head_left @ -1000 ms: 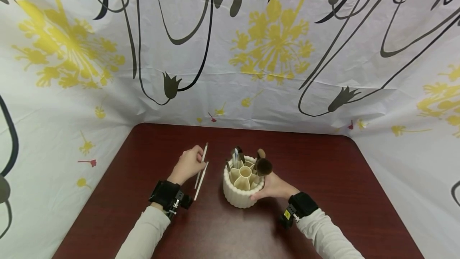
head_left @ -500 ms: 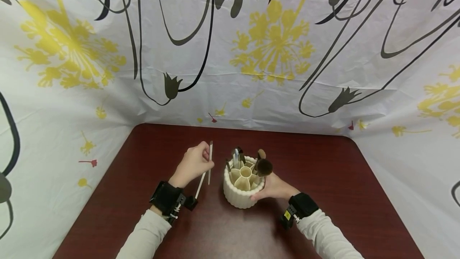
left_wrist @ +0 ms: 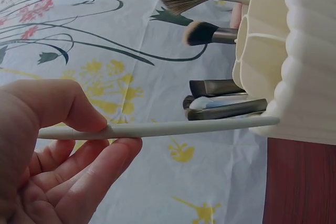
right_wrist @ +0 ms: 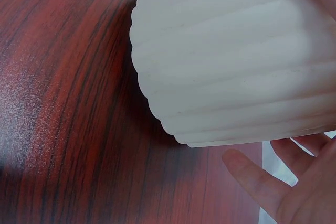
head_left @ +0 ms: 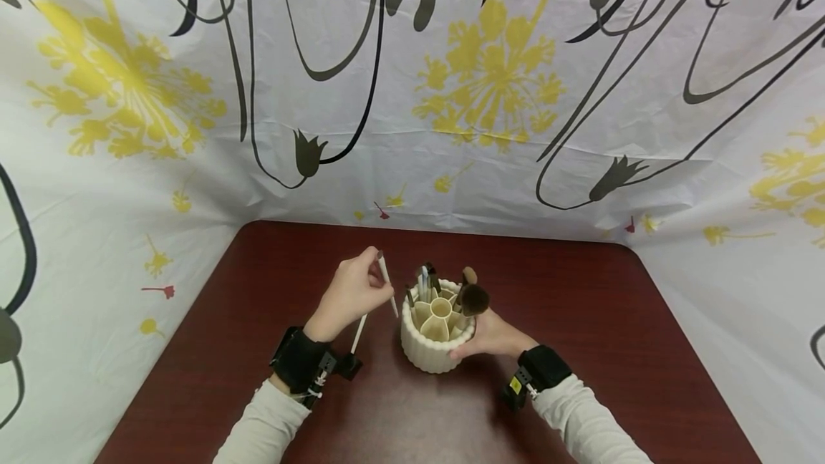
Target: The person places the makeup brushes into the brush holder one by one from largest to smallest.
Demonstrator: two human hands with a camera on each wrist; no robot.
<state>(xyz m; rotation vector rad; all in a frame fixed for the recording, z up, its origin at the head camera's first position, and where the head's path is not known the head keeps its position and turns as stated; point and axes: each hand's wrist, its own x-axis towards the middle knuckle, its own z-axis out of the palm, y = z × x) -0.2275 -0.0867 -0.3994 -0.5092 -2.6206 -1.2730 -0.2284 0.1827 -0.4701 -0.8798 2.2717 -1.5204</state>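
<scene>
My left hand [head_left: 353,291] pinches a slim white-handled makeup brush [head_left: 388,279] between thumb and fingertips. Seen from the left wrist, the tapered end of the handle [left_wrist: 184,128] overlaps the rim of a cream ribbed brush holder [left_wrist: 310,66]. That holder [head_left: 428,351] stands upright on the table, with a round centre well and petal-like compartments. My right hand [head_left: 498,335] holds its right side, the thumb at the front. In the right wrist view, fingers [right_wrist: 257,179] reach along the holder's far side. Behind my left wrist, a second white stick [head_left: 359,334] lies partly hidden on the table.
Several brushes stand in the holder, among them a big fluffy dark brush [head_left: 474,300] leaning out over the right rim and a cluster of smaller brushes [head_left: 425,281] at the back. The dark red wooden table [head_left: 580,321] ends at a patterned white cloth [head_left: 451,185].
My left hand has lifted the brush off the table and carried it right, close to the holder, its handle end swinging toward the holder. My right hand and the holder have stayed put.
</scene>
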